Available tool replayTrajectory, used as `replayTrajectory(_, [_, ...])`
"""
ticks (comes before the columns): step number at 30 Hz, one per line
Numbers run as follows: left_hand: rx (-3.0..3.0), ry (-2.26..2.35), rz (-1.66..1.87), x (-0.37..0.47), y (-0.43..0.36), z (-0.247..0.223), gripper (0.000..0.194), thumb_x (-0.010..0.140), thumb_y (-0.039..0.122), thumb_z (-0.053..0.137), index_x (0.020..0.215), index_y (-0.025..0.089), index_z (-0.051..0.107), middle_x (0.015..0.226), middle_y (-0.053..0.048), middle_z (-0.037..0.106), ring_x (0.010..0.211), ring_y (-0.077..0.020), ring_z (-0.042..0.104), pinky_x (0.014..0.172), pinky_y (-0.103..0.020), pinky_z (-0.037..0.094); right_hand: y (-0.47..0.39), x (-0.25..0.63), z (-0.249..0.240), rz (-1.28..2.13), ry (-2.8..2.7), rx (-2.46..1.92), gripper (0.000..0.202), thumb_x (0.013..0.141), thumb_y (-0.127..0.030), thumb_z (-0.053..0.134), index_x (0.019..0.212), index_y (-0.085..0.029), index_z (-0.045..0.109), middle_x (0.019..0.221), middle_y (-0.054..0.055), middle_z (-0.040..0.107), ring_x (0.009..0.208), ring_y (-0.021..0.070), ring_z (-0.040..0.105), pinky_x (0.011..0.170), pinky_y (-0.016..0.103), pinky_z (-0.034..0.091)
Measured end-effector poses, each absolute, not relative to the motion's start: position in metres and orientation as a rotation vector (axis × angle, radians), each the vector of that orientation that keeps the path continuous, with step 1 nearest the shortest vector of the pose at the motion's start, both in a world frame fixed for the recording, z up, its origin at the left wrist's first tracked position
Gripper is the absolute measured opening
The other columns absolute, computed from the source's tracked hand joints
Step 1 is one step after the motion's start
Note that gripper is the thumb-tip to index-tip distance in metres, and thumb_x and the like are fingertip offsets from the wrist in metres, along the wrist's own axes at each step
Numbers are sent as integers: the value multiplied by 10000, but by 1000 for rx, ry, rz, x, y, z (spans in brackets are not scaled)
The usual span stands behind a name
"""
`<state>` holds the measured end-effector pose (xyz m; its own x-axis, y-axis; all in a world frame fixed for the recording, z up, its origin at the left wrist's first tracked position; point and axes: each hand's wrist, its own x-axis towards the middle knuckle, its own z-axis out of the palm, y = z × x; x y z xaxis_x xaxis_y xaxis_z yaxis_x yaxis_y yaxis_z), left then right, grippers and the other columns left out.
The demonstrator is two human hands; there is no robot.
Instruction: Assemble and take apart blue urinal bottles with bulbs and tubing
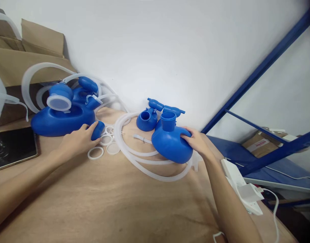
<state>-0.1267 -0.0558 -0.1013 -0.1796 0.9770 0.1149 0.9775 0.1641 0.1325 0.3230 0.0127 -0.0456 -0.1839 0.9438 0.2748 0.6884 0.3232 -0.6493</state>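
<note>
My right hand (195, 140) is closed round the handle of a blue plastic urinal bottle (170, 143), whose uncapped neck points up. The fingers of my left hand (80, 140) are closed on a blue cap (98, 131) beside several white rings (95, 153). Left of that cap lies another blue urinal bottle (61, 121), with a blue funnel piece (60, 96) and tubing on top. Behind the right bottle are a blue funnel-shaped part (147, 118) and blue tapered connectors (173, 110). A clear hose (150, 173) curls on the table around the right bottle.
A phone (15, 147) lies at the table's left, before an open cardboard box (30, 64). A white power strip (242, 187) with a plugged-in charger lies along the right edge. Beyond it stands a blue metal shelf (261, 76). A white wall closes off the back.
</note>
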Motion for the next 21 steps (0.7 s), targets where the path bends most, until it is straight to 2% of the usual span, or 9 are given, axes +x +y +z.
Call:
replayTrajectory(4, [-1990,-2408,-298,-128,-59,-96,792,1018,653,393,1669,211,305,1509,-230,553,1101,-504,691,867,-639,563,5,330,-32,490,-1938,-1389,394,777,-355,717,1141,-222,791,1181,81,809,1112,311,735,1022,443,555])
replayTrajectory(7, [-1964,-2405,-410,-128,-61,-90,814,1013,659,404,1675,201,289,1525,-241,535,1118,-514,684,872,-656,558,-1,352,-15,416,-1800,-1431,459,699,-372,789,1132,-221,796,1038,82,813,947,291,743,879,419,586])
replayTrajectory(10, [-1894,-2343,-557,-125,-62,-83,819,1008,668,419,1678,215,289,1548,-241,486,1113,-500,693,851,-635,575,-1,387,-3,368,-1487,-1499,583,652,-332,821,1224,-236,762,918,67,777,792,250,699,723,377,570])
replayTrajectory(13, [-1900,-2251,-672,-122,-63,-83,829,995,694,448,1672,239,297,1551,-212,446,1083,-441,716,829,-557,603,8,421,-5,292,-1106,-1520,626,678,-279,780,1298,-240,711,905,49,719,715,200,633,652,336,534])
replayTrajectory(17, [-2029,-2010,-817,-117,-61,-100,767,1001,625,474,1632,216,322,1549,-184,426,1118,-370,698,849,-467,609,26,454,-26,157,-986,-1553,613,712,-301,752,1315,-224,676,911,20,639,723,184,575,715,346,535])
replayTrajectory(21, [-2154,-1793,-1120,-109,-58,-120,701,975,583,542,1535,195,374,1493,-191,447,1314,-377,583,1036,-487,553,36,471,-50,-3,-1007,-1690,856,641,-301,805,1459,-189,578,908,-7,588,740,194,548,797,397,541])
